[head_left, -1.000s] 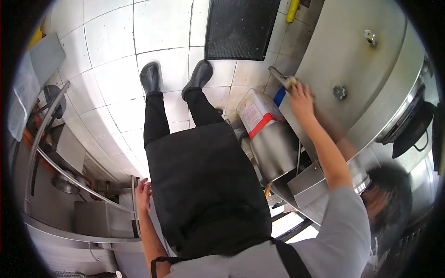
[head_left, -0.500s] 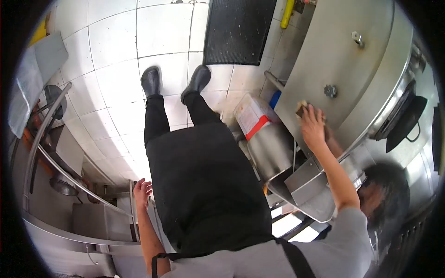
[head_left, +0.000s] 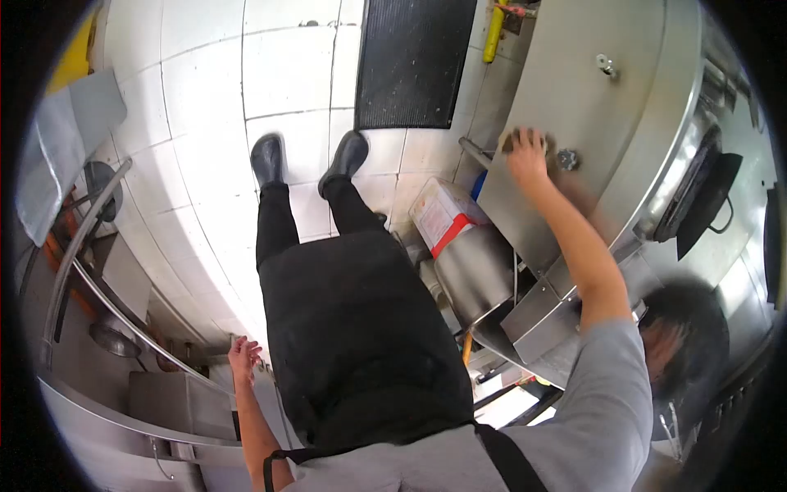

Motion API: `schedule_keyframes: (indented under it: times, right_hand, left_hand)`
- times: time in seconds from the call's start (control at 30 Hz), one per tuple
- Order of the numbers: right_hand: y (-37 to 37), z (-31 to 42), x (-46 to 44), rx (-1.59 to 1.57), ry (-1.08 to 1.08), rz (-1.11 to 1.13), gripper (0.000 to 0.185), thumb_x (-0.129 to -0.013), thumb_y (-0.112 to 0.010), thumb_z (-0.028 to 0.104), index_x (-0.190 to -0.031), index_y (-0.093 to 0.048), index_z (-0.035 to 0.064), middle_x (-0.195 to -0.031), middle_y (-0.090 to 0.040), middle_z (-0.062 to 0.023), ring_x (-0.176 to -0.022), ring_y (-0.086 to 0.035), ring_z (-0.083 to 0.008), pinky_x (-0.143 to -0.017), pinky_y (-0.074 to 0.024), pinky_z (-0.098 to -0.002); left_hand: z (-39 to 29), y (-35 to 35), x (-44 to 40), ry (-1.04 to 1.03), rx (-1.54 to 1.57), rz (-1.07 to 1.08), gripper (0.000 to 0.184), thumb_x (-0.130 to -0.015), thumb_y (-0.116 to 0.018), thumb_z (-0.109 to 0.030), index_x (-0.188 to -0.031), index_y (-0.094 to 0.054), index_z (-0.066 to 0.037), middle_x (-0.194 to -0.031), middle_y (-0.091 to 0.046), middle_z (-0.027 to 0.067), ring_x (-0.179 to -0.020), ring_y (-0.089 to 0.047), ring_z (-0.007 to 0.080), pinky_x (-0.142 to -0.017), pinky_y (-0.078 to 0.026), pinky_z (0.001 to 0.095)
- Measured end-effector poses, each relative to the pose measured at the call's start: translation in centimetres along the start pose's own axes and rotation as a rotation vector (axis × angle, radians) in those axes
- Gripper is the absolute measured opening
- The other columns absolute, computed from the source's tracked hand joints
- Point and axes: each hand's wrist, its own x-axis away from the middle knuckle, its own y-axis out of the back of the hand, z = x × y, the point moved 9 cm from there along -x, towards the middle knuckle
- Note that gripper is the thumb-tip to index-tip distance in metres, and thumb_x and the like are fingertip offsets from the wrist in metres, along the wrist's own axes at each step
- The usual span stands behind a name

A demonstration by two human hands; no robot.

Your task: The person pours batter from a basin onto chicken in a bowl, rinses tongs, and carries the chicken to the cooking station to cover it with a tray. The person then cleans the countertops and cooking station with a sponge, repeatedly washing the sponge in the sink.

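Note:
My right hand presses a small brown and yellowish scrubbing pad against the flat steel front panel on the right. A dark round knob sits on that panel just right of my fingers, and a shiny metal fitting is farther up. Low on the left, my left hand hangs beside the black apron, fingers loosely curled and apart, with nothing visible in it.
A steel container and a box with a red band stand below the panel. Black pans lie at the far right. A curved metal rail runs along the left. A blurred dark-haired head shows lower right.
My right hand has moved with the pad across the panel, first down, then up and left beside the knob. My left hand has shifted slightly down. The whole view has shifted a little.

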Motion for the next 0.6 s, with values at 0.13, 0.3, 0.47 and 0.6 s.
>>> schedule_keyframes:
  times: [0.13,0.3,0.47,0.6]
  right_hand:
    - [7.5,-11.5,-9.4,-0.161,-0.245,-0.184,0.023,-0.09,-0.052,0.019,-0.102,-0.071,0.0104,-0.116,-0.066,-0.0118,-0.121,-0.052,-0.0321,-0.098,-0.0416,-0.0528]
    - [17.3,-11.4,-4.2,-0.79,-0.208,-0.465,0.025,-0.085,-0.05,0.006,-0.102,-0.068,0.0045,-0.097,-0.069,-0.0202,-0.094,-0.065,-0.0392,-0.083,-0.0533,-0.0459]
    - [18.7,-11.2,20.2,-1.508,-0.228,-0.746,0.036,-0.082,-0.047,-0.001,-0.112,-0.065,-0.0014,-0.097,-0.067,-0.0201,-0.089,-0.065,-0.0341,-0.081,-0.05,-0.04]
    - [8.8,-11.0,39.1,-1.743,-0.764,-0.877,0.036,-0.083,-0.048,-0.002,-0.116,-0.063,-0.0012,-0.112,-0.063,-0.0118,-0.096,-0.062,-0.0223,-0.083,-0.0484,-0.0322]
  left_hand:
    - [-3.7,-2.8,-0.8,-0.089,-0.039,0.036,0.036,-0.098,-0.054,-0.021,-0.129,-0.052,-0.003,-0.096,-0.069,0.0101,-0.074,-0.068,0.0153,-0.055,-0.051,0.0253]
    - [-8.6,-4.3,0.9,-0.187,-0.103,0.075,0.039,-0.094,-0.055,-0.02,-0.13,-0.051,-0.004,-0.097,-0.069,0.0094,-0.081,-0.068,0.0182,-0.065,-0.05,0.0294]
    - [-16.6,-6.7,5.2,-0.326,-0.185,0.105,0.035,-0.097,-0.054,-0.022,-0.127,-0.052,-0.006,-0.097,-0.069,0.0084,-0.081,-0.069,0.0179,-0.064,-0.05,0.0288]
    - [-23.3,-9.8,9.1,-0.457,-0.239,0.158,0.035,-0.097,-0.054,-0.023,-0.127,-0.052,-0.006,-0.097,-0.07,0.0085,-0.081,-0.069,0.0186,-0.065,-0.052,0.0305]
